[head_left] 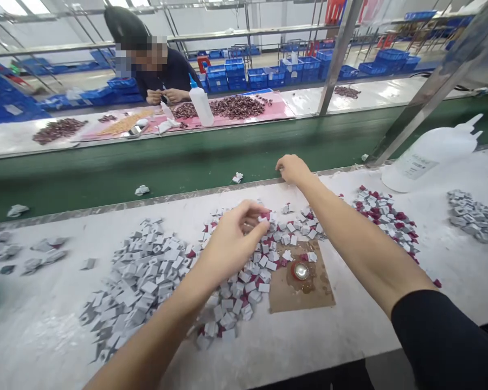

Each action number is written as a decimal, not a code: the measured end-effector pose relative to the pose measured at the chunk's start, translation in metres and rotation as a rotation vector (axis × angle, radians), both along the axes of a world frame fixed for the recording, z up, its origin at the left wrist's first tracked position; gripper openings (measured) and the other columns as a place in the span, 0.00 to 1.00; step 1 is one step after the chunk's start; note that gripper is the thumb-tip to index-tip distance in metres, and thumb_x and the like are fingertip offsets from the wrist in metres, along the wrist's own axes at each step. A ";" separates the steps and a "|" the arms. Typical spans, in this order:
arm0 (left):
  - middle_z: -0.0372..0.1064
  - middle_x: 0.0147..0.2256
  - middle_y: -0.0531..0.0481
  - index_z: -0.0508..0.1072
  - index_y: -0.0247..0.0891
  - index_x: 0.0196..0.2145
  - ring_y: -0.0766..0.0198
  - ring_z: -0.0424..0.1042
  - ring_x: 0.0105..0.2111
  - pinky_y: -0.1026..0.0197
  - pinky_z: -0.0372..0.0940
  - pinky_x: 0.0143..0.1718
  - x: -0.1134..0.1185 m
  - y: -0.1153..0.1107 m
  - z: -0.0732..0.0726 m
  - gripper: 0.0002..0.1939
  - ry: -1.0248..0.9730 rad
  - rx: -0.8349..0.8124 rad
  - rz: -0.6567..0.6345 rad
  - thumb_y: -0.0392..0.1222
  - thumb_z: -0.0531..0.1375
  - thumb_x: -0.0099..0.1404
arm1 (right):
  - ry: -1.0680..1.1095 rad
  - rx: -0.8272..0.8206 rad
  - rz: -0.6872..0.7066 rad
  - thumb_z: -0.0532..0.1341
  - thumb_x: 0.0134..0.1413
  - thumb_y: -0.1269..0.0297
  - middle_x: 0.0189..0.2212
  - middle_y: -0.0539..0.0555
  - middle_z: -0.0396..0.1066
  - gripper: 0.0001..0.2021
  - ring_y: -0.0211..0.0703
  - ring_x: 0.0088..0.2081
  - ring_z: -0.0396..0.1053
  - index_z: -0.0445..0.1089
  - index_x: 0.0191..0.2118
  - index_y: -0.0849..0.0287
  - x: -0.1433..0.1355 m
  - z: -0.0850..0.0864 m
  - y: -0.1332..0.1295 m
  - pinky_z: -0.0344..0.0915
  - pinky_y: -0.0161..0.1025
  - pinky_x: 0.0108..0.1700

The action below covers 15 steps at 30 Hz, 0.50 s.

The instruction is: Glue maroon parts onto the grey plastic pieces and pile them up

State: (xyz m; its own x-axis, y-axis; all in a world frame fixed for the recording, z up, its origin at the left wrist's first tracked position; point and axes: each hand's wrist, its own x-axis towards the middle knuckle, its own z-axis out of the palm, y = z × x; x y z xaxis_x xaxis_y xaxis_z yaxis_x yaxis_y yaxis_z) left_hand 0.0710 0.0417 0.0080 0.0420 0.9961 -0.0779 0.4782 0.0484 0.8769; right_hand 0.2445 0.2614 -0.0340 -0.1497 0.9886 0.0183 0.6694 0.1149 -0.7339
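Observation:
My left hand is closed, thumb and fingers pinching a small grey and dark red piece above the middle of the table. Beneath and around it lies a heap of grey pieces mixed with dark red ones. A larger pile of grey pieces spreads to its left. My right hand reaches to the far table edge beside the green belt. Its fingers are curled down, and whether they hold anything is hidden. A brown cardboard square carries a small round metal dish with wet stains around it.
Small pieces lie on the belt. A metal post and a white bottle stand at the right. Across the belt, a person works beside a white squeeze bottle and brown piles.

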 end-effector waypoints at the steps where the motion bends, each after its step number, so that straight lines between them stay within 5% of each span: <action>1: 0.83 0.47 0.44 0.80 0.41 0.48 0.54 0.83 0.45 0.50 0.79 0.49 0.005 0.018 0.000 0.06 0.015 -0.006 -0.004 0.39 0.66 0.74 | 0.020 -0.002 -0.012 0.72 0.76 0.56 0.62 0.60 0.79 0.16 0.55 0.59 0.80 0.79 0.61 0.57 0.005 0.000 0.000 0.80 0.59 0.62; 4: 0.83 0.47 0.42 0.80 0.37 0.48 0.55 0.83 0.43 0.50 0.80 0.48 0.020 0.083 -0.007 0.06 0.060 -0.009 0.007 0.33 0.66 0.74 | 0.106 0.018 -0.093 0.69 0.75 0.64 0.55 0.61 0.83 0.15 0.52 0.53 0.83 0.80 0.61 0.61 0.036 0.008 -0.015 0.81 0.54 0.59; 7: 0.82 0.52 0.42 0.81 0.36 0.51 0.54 0.82 0.50 0.47 0.80 0.54 0.045 0.151 -0.019 0.08 0.106 0.012 0.014 0.37 0.69 0.77 | 0.181 0.060 -0.197 0.67 0.72 0.65 0.52 0.63 0.86 0.18 0.54 0.52 0.84 0.82 0.62 0.63 0.081 0.016 -0.065 0.81 0.53 0.58; 11: 0.78 0.61 0.40 0.80 0.38 0.61 0.50 0.81 0.57 0.42 0.80 0.58 0.093 0.212 -0.031 0.17 0.133 0.005 -0.026 0.48 0.69 0.80 | 0.215 0.076 -0.289 0.73 0.65 0.51 0.47 0.63 0.89 0.16 0.61 0.48 0.87 0.87 0.50 0.57 0.122 0.008 -0.182 0.84 0.57 0.52; 15: 0.78 0.61 0.39 0.79 0.38 0.63 0.49 0.82 0.56 0.43 0.80 0.57 0.125 0.229 -0.034 0.20 0.203 -0.074 -0.072 0.48 0.70 0.80 | 0.170 0.017 -0.232 0.74 0.64 0.42 0.43 0.57 0.90 0.16 0.56 0.42 0.89 0.88 0.44 0.49 0.135 -0.029 -0.299 0.86 0.43 0.43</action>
State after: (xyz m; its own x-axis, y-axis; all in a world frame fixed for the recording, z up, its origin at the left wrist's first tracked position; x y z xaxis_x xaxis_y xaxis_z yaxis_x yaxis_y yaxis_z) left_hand 0.1959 0.2708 -0.0263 0.0892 0.9822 -0.1651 0.6493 0.0683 0.7575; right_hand 0.3797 -0.0374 -0.0626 0.0866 0.9954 0.0406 0.5466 -0.0134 -0.8373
